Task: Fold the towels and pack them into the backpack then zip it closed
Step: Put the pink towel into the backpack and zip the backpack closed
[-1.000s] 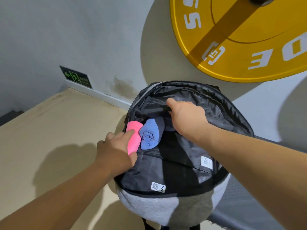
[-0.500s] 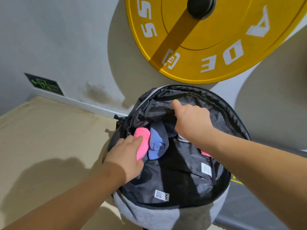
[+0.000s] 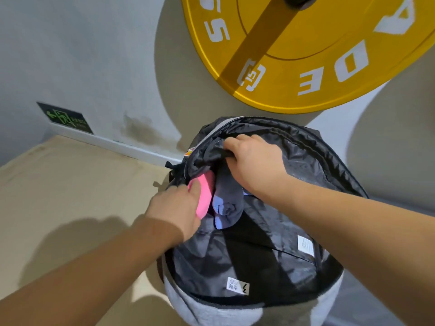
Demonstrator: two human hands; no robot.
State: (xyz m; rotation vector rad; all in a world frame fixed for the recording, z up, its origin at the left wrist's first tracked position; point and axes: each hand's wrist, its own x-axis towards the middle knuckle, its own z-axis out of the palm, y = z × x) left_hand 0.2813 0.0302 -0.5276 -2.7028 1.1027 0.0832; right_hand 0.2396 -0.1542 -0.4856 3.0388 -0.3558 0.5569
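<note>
The backpack [image 3: 259, 267] stands wide open on the tan worktop [image 3: 70, 184], close to the grey wall [image 3: 106, 55]. The left hand [image 3: 175, 209] holds a rolled pink towel [image 3: 206, 194] at the left side of the opening, with the thumb on top of it. A rolled blue towel [image 3: 226, 208] sits right beside the pink one, touching it, inside the bag. The right hand [image 3: 254, 163] has its fingers curled and grips the black cloth at the top of the opening. A big yellow weight plate [image 3: 306, 67] hangs on the wall above. A small green sign [image 3: 64, 117] is low on the wall, to the left.
</note>
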